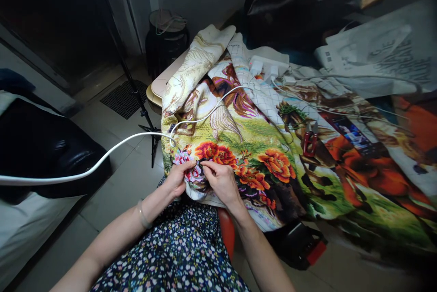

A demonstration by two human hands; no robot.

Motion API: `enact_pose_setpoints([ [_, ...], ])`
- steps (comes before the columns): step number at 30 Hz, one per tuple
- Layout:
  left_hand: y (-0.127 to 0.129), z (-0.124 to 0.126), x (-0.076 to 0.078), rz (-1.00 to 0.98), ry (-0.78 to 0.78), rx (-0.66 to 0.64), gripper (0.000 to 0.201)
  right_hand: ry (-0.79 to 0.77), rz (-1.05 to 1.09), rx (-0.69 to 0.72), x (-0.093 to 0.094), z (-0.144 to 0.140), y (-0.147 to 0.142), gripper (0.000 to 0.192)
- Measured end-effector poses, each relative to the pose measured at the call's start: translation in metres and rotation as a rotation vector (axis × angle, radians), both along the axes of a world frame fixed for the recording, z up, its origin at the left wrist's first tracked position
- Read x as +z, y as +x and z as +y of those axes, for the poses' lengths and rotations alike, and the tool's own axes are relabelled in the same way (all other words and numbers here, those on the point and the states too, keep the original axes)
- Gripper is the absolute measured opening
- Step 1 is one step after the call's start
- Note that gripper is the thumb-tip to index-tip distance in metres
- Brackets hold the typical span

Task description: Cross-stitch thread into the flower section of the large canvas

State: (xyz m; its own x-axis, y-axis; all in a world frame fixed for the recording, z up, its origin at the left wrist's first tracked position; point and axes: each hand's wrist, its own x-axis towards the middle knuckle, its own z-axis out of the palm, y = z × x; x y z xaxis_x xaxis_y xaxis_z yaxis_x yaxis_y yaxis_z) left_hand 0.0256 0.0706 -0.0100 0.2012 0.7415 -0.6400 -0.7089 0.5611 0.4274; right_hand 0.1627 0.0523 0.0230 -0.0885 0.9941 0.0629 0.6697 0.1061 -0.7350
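Note:
A large cross-stitch cloth (252, 146) with orange flowers and horses covers the table and hangs toward my lap. My left hand (180, 177) is closed on its near edge, thumb on top, beside a red and white stitched flower (193, 176). My right hand (220, 178) pinches just right of that flower, thumb and forefinger together. Whatever sits between those fingertips is too small to make out; a dark bit shows there. Red-handled snips (310, 141) lie on the cloth to the right.
A white cable (112, 150) crosses from the left onto the cloth. Farther back lie a power strip (269, 65) and a phone with a lit screen (351, 132). A black stand (136, 91), stool (167, 37) and white bag (378, 50) surround the table. Beneath is a black and red case (300, 246).

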Motion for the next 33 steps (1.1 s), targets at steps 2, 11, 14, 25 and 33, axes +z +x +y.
enact_pose_setpoints([
  [2,0.000,0.000,0.000,-0.002,0.003,0.005,0.036,0.016,-0.037,0.028,0.002,0.001,0.000,0.027],
  [11,0.000,0.000,0.002,0.008,0.003,0.009,0.032,0.009,-0.113,0.059,0.005,0.002,0.000,0.027],
  [14,0.001,0.000,0.002,0.016,-0.005,0.015,0.032,-0.008,-0.135,0.054,0.006,0.002,0.000,0.028],
  [25,0.002,0.000,0.004,0.010,0.024,0.036,0.037,-0.016,-0.170,0.062,0.005,0.005,-0.001,0.023],
  [33,0.002,0.002,0.004,0.020,0.000,0.009,0.031,0.073,-0.003,0.066,-0.005,0.009,0.008,0.017],
])
